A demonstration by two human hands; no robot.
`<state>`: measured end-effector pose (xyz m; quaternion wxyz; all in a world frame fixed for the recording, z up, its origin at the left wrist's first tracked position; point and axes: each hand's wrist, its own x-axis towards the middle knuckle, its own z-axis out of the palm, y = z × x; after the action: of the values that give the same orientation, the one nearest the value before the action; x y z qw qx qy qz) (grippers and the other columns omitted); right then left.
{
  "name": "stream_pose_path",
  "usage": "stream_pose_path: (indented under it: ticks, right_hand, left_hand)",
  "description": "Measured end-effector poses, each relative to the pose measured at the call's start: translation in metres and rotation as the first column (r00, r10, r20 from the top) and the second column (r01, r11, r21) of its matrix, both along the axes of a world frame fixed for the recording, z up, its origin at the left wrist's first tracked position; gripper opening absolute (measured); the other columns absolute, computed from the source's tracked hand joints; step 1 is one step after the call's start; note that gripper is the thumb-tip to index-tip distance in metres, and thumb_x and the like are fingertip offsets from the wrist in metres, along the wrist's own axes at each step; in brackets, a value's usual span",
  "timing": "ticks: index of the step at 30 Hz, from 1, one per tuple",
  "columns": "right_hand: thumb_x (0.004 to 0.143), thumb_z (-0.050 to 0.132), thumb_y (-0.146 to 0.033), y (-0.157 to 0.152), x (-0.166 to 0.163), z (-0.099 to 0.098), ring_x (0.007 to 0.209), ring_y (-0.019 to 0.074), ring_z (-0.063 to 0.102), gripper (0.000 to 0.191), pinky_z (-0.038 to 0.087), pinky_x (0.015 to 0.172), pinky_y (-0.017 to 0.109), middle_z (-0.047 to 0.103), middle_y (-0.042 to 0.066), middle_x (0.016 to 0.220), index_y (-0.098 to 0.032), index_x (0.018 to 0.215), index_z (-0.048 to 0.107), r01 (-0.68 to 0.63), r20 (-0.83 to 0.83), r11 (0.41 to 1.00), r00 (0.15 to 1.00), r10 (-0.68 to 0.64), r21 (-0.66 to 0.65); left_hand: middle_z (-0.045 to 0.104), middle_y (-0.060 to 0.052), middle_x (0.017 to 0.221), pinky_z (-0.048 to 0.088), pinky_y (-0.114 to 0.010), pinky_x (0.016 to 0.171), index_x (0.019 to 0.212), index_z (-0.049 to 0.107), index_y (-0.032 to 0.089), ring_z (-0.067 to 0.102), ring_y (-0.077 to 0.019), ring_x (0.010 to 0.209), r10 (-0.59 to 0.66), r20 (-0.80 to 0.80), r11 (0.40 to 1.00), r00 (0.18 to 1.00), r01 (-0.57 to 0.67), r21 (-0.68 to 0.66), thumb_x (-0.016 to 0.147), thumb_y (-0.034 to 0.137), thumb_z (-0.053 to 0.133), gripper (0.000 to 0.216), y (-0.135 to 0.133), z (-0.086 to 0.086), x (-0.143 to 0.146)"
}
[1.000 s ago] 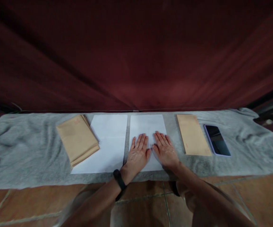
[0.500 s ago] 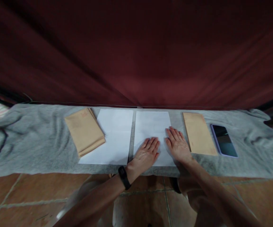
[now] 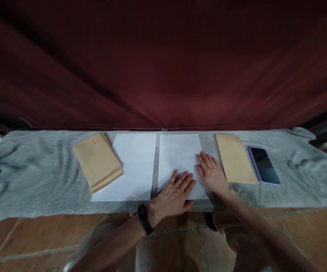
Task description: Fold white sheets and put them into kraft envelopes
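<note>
My left hand [image 3: 175, 192] lies over the near edge of a white sheet of paper [image 3: 179, 147], palm down with its fingers spread. On the right edge of that sheet rests my right hand [image 3: 211, 173], also flat, fingers stretched forward. Neither hand grips anything. A second white sheet [image 3: 136, 166] lies to the left, a narrow gap apart. A stack of brown envelopes [image 3: 97, 160] overlaps its left side at a slant. Just right of my right hand are more brown envelopes [image 3: 235, 158], lying flat.
A phone with a purple case [image 3: 264, 165] lies right of the envelopes. Grey cloth [image 3: 44, 166] covers the long, narrow surface. Behind it hangs a dark red curtain [image 3: 163, 75]. The tiled floor [image 3: 47, 236] shows below the front edge.
My left hand has slid toward me to the sheet's near edge, and its fingers have spread wider. My right hand stays at the sheet's right edge. The view has shifted slightly.
</note>
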<state>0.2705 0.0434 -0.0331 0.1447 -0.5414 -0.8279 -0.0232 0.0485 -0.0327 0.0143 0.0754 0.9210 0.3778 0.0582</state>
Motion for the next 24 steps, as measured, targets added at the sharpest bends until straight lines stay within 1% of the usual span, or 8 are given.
stream_pose_path:
  ticks: [3, 6, 10, 13, 17, 20, 22, 24]
  right_hand:
    - [0.104, 0.039, -0.035, 0.001, 0.001, -0.001, 0.146, 0.0299, 0.039, 0.054, 0.032, 0.119, 0.051, 0.043, 0.013, 0.158, -0.017, 0.154, 0.041, -0.007, -0.006, 1.0, 1.0, 0.007, -0.006]
    - [0.104, 0.039, -0.036, 0.002, 0.003, -0.001, 0.146, 0.0297, 0.039, 0.053, 0.032, 0.119, 0.05, 0.043, 0.013, 0.158, -0.016, 0.153, 0.042, -0.02, 0.004, 1.0, 1.0, 0.02, -0.011]
    - [0.104, 0.04, -0.035, 0.003, 0.008, 0.001, 0.146, 0.0289, 0.039, 0.052, 0.032, 0.12, 0.049, 0.043, 0.012, 0.158, -0.017, 0.153, 0.044, -0.046, -0.007, 0.999, 0.999, 0.046, -0.029]
    - [0.104, 0.04, -0.034, 0.004, 0.014, 0.002, 0.146, 0.0285, 0.04, 0.052, 0.032, 0.12, 0.049, 0.042, 0.013, 0.159, -0.017, 0.152, 0.044, -0.085, -0.019, 0.995, 0.996, 0.085, -0.046]
    - [0.105, 0.038, -0.033, 0.005, 0.021, 0.004, 0.147, 0.0275, 0.038, 0.051, 0.034, 0.119, 0.049, 0.041, 0.014, 0.159, -0.014, 0.152, 0.044, -0.139, -0.022, 0.987, 0.99, 0.138, -0.078]
    - [0.105, 0.039, -0.031, 0.005, 0.026, 0.006, 0.147, 0.0263, 0.039, 0.051, 0.035, 0.12, 0.049, 0.042, 0.014, 0.159, -0.015, 0.153, 0.043, -0.167, -0.033, 0.981, 0.986, 0.164, -0.103]
    - [0.104, 0.04, -0.029, 0.004, 0.031, 0.009, 0.146, 0.0246, 0.04, 0.051, 0.036, 0.12, 0.048, 0.042, 0.011, 0.159, -0.018, 0.154, 0.042, -0.197, -0.051, 0.973, 0.98, 0.192, -0.124]
    - [0.102, 0.04, -0.023, 0.001, 0.038, 0.013, 0.145, 0.0221, 0.042, 0.053, 0.037, 0.12, 0.046, 0.042, 0.008, 0.159, -0.022, 0.155, 0.04, -0.234, -0.078, 0.959, 0.972, 0.224, -0.161]
  left_hand:
    - [0.039, -0.014, 0.161, 0.014, -0.051, 0.126, 0.148, 0.045, 0.015, 0.029, -0.028, 0.152, 0.006, 0.01, 1.0, 1.0, -0.005, -0.021, 0.096, 0.042, 0.05, 0.059, -0.001, 0.001, 0.001]
    - [0.041, -0.013, 0.16, 0.015, -0.048, 0.127, 0.147, 0.047, 0.015, 0.03, -0.0269, 0.152, 0.024, 0.023, 1.0, 0.999, -0.024, -0.018, 0.095, 0.035, 0.05, 0.056, -0.002, -0.002, 0.001]
    - [0.042, -0.013, 0.159, 0.017, -0.046, 0.127, 0.148, 0.047, 0.016, 0.03, -0.0276, 0.151, 0.011, 0.032, 1.0, 0.999, -0.01, -0.006, 0.093, 0.032, 0.051, 0.057, -0.004, -0.005, -0.004]
    - [0.04, -0.011, 0.161, 0.018, -0.047, 0.127, 0.149, 0.045, 0.018, 0.028, -0.028, 0.152, -0.022, 0.033, 1.0, 0.999, 0.023, -0.016, 0.093, 0.029, 0.052, 0.058, -0.006, -0.003, -0.008]
    - [0.038, -0.008, 0.162, 0.019, -0.047, 0.127, 0.15, 0.045, 0.021, 0.027, -0.0268, 0.153, -0.038, 0.025, 0.999, 0.999, 0.039, -0.036, 0.093, 0.021, 0.052, 0.057, -0.008, 0.002, -0.012]
    - [0.046, -0.006, 0.158, 0.027, -0.043, 0.125, 0.145, 0.051, 0.023, 0.035, -0.0234, 0.149, 0.01, 0.039, 0.996, 0.999, -0.007, -0.083, 0.092, 0.016, 0.052, 0.054, -0.003, 0.005, -0.016]
    - [0.055, -0.005, 0.151, 0.036, -0.039, 0.12, 0.139, 0.058, 0.023, 0.044, -0.0211, 0.144, 0.071, 0.062, 0.989, 0.996, -0.062, -0.135, 0.09, 0.016, 0.055, 0.049, 0.004, 0.009, -0.022]
    - [0.062, -0.006, 0.143, 0.042, -0.037, 0.115, 0.132, 0.064, 0.023, 0.052, -0.0204, 0.138, 0.118, 0.095, 0.977, 0.988, -0.098, -0.187, 0.091, 0.017, 0.056, 0.042, 0.012, 0.013, -0.029]
